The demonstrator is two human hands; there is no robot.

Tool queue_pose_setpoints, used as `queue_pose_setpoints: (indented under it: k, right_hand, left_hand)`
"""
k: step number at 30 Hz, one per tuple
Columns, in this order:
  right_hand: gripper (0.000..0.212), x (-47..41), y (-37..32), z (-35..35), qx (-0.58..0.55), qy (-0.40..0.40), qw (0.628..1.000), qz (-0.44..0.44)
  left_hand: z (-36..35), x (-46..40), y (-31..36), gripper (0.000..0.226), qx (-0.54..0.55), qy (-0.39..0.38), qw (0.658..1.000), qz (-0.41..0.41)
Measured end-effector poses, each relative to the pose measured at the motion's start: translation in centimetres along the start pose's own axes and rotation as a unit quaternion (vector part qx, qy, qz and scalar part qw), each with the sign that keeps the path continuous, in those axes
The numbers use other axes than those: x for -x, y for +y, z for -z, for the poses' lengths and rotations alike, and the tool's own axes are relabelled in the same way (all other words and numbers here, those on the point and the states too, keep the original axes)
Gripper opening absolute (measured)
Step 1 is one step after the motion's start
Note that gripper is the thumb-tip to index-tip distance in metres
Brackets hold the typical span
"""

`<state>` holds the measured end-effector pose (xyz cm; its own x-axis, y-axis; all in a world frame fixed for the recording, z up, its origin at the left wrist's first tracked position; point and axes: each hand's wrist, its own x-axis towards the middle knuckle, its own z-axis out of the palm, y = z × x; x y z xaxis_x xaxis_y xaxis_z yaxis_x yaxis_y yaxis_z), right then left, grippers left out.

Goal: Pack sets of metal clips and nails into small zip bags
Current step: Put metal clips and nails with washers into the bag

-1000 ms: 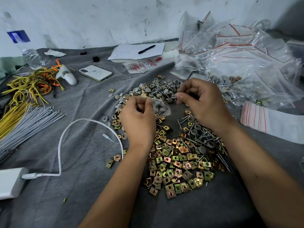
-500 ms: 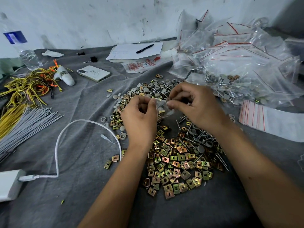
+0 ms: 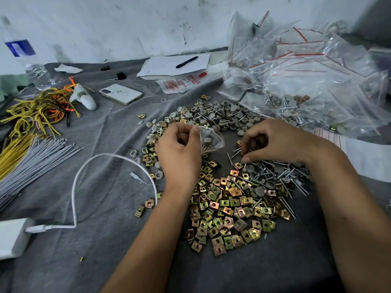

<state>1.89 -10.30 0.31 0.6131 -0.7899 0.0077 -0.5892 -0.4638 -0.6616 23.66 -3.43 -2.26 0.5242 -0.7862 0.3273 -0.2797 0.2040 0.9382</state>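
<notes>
Left hand (image 3: pixel 179 153) pinches the mouth of a small zip bag (image 3: pixel 209 139), holding it just above the cloth (image 3: pixel 105 240) at the far edge of the clip pile – bag looks partly loaded, a grey cap and what may be clips visible through the plastic. Right hand (image 3: pixel 273 142) is down on the nail pile (image 3: pixel 273 176), fingers curled; looks like it's picking at nails, but whether it actually has one pinched I cannot tell – fingertips hide it. Progress: well into the job by my read. Filled bags (image 3: pixel 313 81) are heaped at far right, with nails and caps showing through them, so plenty of sets are done. Plenty left too – a big spread of brass-coloured clips (image 3: pixel 228 210) near the person, loose nails to its right, grey caps (image 3: pixel 224 115) beyond the hands, all on the cloth. A flat stack of empty bags (image 3: pixel 330 137) sits just right of the right wrist. Current bag still needs nails, then sealing.
</notes>
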Motion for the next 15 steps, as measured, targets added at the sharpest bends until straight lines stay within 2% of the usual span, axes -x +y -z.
queue_pose_setpoints:
  k: [12, 15]
  right_hand:
    - [0.017, -1.3, -0.5, -1.7, 0.075, 0.054, 0.996, -0.006]
    - [0.027, -1.8, -1.0, -2.6, 0.088, 0.072, 0.994, 0.004]
  left_hand:
    - [0.0, 0.1, 0.1, 0.018, 0.001, -0.003, 1.0, -0.002]
    - [0.0, 0.1, 0.1, 0.018, 0.001, 0.0, 1.0, -0.002]
